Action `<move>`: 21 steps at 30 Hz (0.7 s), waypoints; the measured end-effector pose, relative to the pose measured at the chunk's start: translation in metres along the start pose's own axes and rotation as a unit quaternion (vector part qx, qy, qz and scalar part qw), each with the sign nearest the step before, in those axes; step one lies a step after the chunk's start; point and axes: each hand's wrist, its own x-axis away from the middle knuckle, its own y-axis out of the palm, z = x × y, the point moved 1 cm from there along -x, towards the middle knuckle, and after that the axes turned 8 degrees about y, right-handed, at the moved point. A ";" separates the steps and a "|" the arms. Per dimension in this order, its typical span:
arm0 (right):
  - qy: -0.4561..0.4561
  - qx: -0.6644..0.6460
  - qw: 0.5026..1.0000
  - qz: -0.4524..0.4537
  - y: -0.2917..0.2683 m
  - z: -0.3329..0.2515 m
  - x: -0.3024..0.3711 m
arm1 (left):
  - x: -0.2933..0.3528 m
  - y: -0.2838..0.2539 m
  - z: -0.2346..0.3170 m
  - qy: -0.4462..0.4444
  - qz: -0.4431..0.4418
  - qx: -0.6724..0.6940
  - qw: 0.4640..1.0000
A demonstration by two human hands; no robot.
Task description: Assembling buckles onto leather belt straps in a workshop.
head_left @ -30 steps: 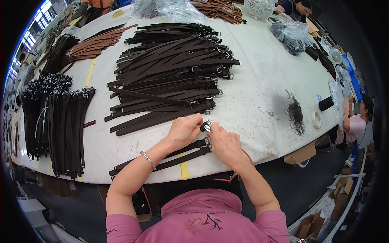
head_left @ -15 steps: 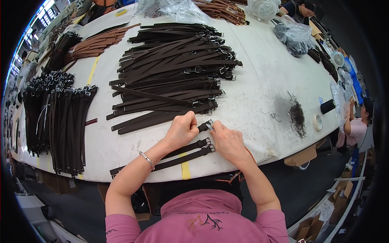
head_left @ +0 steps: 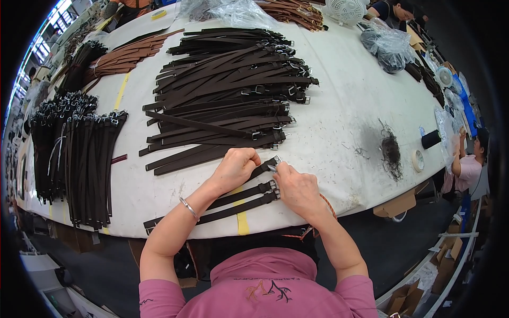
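A dark brown strap (head_left: 260,170) with a silver buckle lies between my two hands. My left hand (head_left: 235,167) is closed in a pinch on the strap, just left of the buckle. At the buckle end, my right hand (head_left: 298,188) is closed around small metal snips (head_left: 272,168), most of which the fingers hide; their silvery tip touches or nearly touches the strap. An orange cord (head_left: 328,205) hangs by the right wrist. Two more buckled straps (head_left: 241,206) lie side by side just below my hands, partly covered by my left forearm.
Beyond my hands spreads a big pile of dark straps (head_left: 228,85). Bundled straps (head_left: 87,164) hang over the table's left side. To the right are a heap of thread scraps (head_left: 391,151), a black spool (head_left: 430,139) and a tape roll (head_left: 418,160). A person (head_left: 466,164) works at far right.
My left hand has shifted slightly, and more of the strap shows between it and the buckle. The right hand has stayed nearly in place, still by the buckle.
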 end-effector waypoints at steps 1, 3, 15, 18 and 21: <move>0.000 0.000 1.000 -0.001 0.001 0.000 0.000 | -0.002 -0.004 0.005 -0.053 -0.026 0.016 0.998; -0.005 0.003 1.000 -0.001 0.001 -0.001 0.000 | -0.004 -0.008 0.010 -0.107 -0.052 0.033 0.992; -0.025 0.043 0.999 -0.020 0.004 -0.002 -0.001 | 0.001 0.003 0.006 0.043 -0.067 -0.015 0.997; -0.028 0.038 0.999 -0.022 0.002 -0.002 -0.001 | 0.002 0.008 -0.001 0.111 -0.053 -0.038 0.992; -0.043 0.034 0.998 -0.010 0.004 0.001 -0.002 | 0.002 0.010 -0.002 0.125 -0.041 -0.039 0.990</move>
